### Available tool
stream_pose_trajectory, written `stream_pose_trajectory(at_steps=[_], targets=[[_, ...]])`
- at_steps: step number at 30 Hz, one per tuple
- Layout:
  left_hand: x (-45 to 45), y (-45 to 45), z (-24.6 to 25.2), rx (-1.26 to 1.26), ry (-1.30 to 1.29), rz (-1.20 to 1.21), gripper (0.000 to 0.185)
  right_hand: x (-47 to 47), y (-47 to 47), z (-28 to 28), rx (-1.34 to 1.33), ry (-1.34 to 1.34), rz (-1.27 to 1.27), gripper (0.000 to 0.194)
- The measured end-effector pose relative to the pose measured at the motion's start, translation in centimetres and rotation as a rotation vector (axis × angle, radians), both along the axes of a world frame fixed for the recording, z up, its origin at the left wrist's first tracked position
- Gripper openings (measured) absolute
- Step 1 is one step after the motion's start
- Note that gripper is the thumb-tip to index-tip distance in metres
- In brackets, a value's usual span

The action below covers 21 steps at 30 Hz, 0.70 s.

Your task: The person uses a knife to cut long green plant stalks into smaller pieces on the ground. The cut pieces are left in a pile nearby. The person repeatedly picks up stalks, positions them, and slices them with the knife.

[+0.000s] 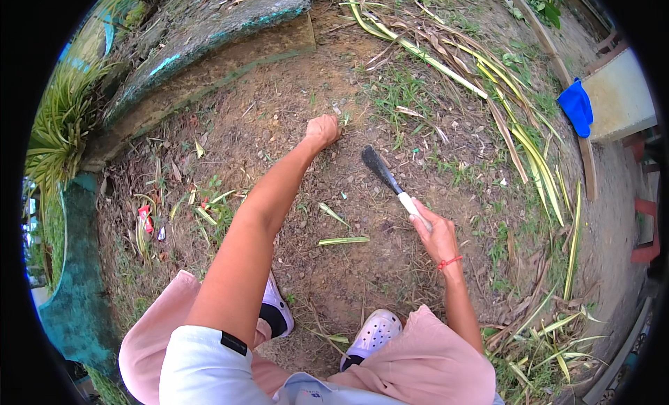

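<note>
My right hand (436, 232), with a red cord at its wrist, grips the white handle of a short, dark-bladed machete (380, 167). The blade points up and left, over the soil. Ahead and to the left, my left hand (322, 132) is closed low at the ground beside small grass tufts (345, 117); whether something is between its fingers is hidden. Cut pieces of striped leaf (343, 241) lie on the bare soil between my arms. Long yellow-green leaves (533, 154) and dry brown ones lie in a heap to the right.
A mossy concrete edge (209, 60) with turquoise paint curves along the upper left, beside a spiky plant (62, 128). A wooden plank (588, 164) runs down the right, with a blue cloth (576, 108) on it. Red wrappers (145, 218) lie at left.
</note>
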<state>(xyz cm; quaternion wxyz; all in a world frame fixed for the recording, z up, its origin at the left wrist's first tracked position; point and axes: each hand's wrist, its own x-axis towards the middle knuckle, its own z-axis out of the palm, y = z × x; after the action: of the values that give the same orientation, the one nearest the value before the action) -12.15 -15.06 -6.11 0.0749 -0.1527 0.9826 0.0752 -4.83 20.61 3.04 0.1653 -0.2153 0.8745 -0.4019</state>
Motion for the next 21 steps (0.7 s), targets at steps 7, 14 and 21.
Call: stream_pose_trajectory(at_steps=[7,14,21], targets=[[2.1,5.1,1.4,0.346,0.037,-0.410,0.035,-0.9,0.5,-1.3,-0.071,-0.062,-0.168,0.037],[-1.7,1.6,1.4,-0.018,0.192,0.034,0.024,-0.9,-0.5,-1.6,-0.102,0.040,-0.149,0.038],[-4.7,-4.9,-1.1,-0.045,-0.143,-0.072,0.030,-0.7,-1.9,-1.0,-0.110,-0.010,-0.106,0.037]])
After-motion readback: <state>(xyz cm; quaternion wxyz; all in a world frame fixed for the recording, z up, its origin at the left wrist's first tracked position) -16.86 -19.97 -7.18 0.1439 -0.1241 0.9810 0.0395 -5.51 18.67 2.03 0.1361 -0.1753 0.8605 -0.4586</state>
